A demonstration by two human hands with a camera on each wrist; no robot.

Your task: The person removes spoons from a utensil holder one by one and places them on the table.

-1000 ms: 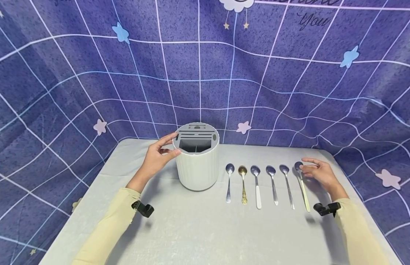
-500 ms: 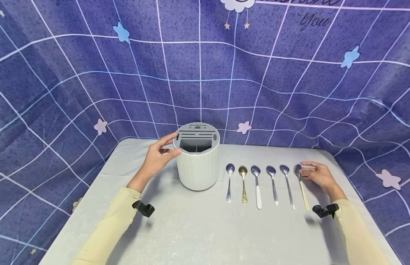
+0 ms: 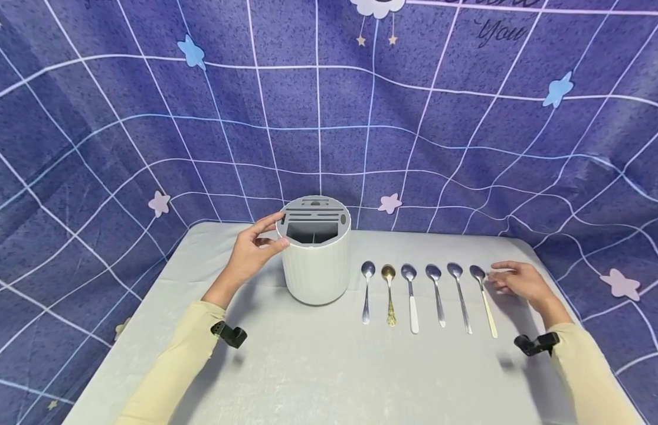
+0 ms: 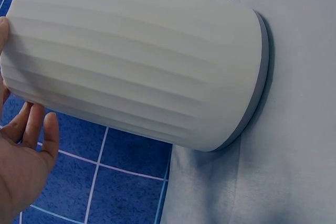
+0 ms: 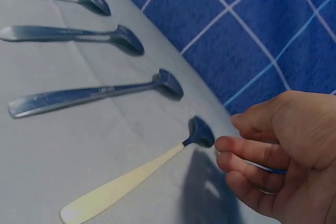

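Observation:
In the head view, a white ribbed utensil holder (image 3: 315,274) with a grey slotted top stands upright on the table. My left hand (image 3: 249,254) holds its left rim, thumb at the front and fingers farther back. At the right end of a row of spoons lies a spoon with a pale yellow handle (image 3: 489,313), bowl away from me. Right beside that bowl is my right hand (image 3: 522,278), fingers loosely bent and holding nothing. In the right wrist view, the fingertips come very close to the spoon's bowl (image 5: 202,132); whether they touch I cannot tell.
Left of the yellow-handled spoon lie several more: plain steel spoons (image 3: 461,301), a white-handled spoon (image 3: 413,310) and a gold spoon (image 3: 390,301). A pale cloth covers the table (image 3: 329,366). Behind it hangs a blue gridded curtain (image 3: 286,147).
My right hand has come off the yellow-handled spoon and moved a little right. That spoon's bowl end now lies slightly nearer me. The left hand and the holder have stayed put.

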